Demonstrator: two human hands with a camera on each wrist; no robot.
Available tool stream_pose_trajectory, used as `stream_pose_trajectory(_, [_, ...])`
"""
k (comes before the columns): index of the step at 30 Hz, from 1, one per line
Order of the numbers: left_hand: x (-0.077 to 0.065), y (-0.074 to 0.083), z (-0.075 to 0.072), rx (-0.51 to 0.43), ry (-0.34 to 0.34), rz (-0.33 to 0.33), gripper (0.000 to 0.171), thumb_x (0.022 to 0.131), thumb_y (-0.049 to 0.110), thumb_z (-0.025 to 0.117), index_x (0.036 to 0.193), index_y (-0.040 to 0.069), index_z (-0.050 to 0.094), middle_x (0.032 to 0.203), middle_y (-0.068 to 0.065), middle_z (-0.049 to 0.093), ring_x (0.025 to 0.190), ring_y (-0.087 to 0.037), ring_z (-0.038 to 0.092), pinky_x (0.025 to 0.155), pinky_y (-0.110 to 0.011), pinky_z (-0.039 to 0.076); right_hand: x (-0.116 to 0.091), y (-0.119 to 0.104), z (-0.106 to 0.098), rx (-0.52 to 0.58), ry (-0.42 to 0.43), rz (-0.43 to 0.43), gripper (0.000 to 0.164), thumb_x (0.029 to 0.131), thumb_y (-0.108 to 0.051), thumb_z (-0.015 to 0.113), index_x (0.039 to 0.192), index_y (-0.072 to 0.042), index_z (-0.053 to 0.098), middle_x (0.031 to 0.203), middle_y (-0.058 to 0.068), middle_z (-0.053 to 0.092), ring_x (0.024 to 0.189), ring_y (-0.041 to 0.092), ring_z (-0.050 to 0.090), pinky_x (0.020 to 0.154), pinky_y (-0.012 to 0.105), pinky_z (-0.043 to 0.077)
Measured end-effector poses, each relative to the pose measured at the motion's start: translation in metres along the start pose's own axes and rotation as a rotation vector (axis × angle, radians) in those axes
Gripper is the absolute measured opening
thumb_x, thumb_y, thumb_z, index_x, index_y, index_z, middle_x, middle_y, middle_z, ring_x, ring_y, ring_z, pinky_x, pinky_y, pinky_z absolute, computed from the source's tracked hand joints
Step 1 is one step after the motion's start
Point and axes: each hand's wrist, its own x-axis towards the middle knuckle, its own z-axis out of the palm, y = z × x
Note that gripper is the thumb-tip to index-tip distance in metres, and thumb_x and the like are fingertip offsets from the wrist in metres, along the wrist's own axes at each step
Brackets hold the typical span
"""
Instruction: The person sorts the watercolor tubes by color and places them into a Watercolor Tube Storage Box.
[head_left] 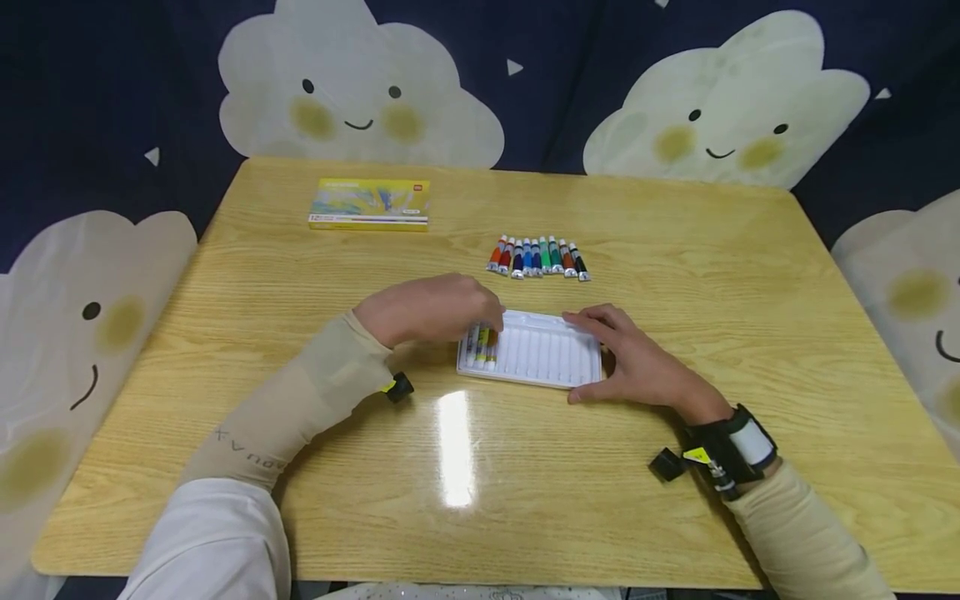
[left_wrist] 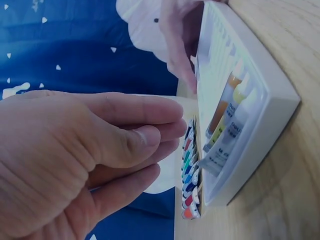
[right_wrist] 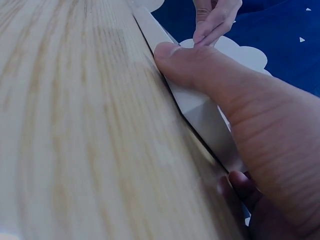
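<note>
Between the tabletop's (head_left: 555, 500) side edges, your right hand (head_left: 637, 365) grips the tray (head_left: 551, 352); your relaxed, empty left hand (head_left: 438, 311) could, brushing tubes (left_wrist: 229, 120), unseat them.

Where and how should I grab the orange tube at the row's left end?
Probably mid-body, pinched across its width from above: the orange tube lies flat, its near end crimped. I'd bring one finger in from its open left side, since the red tube crowds its right.
</note>
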Motion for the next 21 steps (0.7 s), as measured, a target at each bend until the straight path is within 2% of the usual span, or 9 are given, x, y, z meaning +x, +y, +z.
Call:
stream_pose_trajectory(4, [0.002, -0.001, 0.002, -0.004, -0.006, -0.014, 0.043, 0.09, -0.011, 0.049, 0.116, 0.014, 0.072, 0.123, -0.001, 0.07, 0.117, -0.014, 0.064, 0.101, -0.032, 0.051, -0.001, 0.001, 0.001, -0.002, -0.001, 0.01, 0.106, 0.059, -0.067, 0.082, 0.149, -0.035, 0.036, 0.144, 0.003, 0.037, 0.129, 0.019, 0.038, 0.103, 0.045, 0.041])
stream_pose_trajectory(8, [0.006, 0.0, 0.007, 0.006, -0.047, 0.002, 0.048, 0.088, -0.015, 0.047, 0.119, 0.015, 0.071, 0.126, -0.001, 0.069, 0.119, -0.016, 0.063, 0.104, -0.033, 0.05, -0.002, 0.001, 0.002, -0.003, -0.001, 0.013, 0.106, 0.059, -0.067, 0.082, 0.149, -0.034, 0.036, 0.145, 0.003, 0.037, 0.13, 0.02, 0.038, 0.104, 0.046, 0.041])
stream_pose_trajectory(13, [0.01, 0.001, 0.012, 0.01, -0.09, 0.003, 0.047, 0.088, -0.015, 0.048, 0.118, 0.014, 0.071, 0.125, -0.002, 0.069, 0.119, -0.017, 0.063, 0.105, -0.034, 0.049, -0.002, 0.0, 0.002, -0.003, 0.0, 0.009, 0.106, 0.059, -0.067, 0.081, 0.149, -0.034, 0.036, 0.145, 0.003, 0.037, 0.131, 0.02, 0.038, 0.104, 0.046, 0.041])
stream_pose_trajectory(18, [0.009, 0.001, 0.015, 0.018, -0.059, 0.013, 0.037, 0.091, -0.011, 0.049, 0.104, 0.013, 0.074, 0.115, 0.0, 0.072, 0.102, -0.012, 0.066, 0.095, -0.031, 0.054, -0.002, 0.001, 0.001, -0.002, 0.011, -0.022, 0.104, 0.06, -0.065, 0.082, 0.149, -0.033, 0.037, 0.144, 0.002, 0.038, 0.131, 0.018, 0.037, 0.102, 0.043, 0.041])
stream_pose_trajectory(21, [0.009, 0.001, 0.016, 0.024, -0.031, 0.014, 0.031, 0.095, -0.005, 0.05, 0.101, 0.013, 0.075, 0.111, 0.0, 0.073, 0.097, -0.012, 0.066, 0.091, -0.03, 0.055, -0.002, 0.001, 0.001, 0.001, 0.017, -0.033, 0.104, 0.06, -0.064, 0.083, 0.149, -0.033, 0.038, 0.144, 0.001, 0.038, 0.13, 0.017, 0.037, 0.102, 0.043, 0.041])
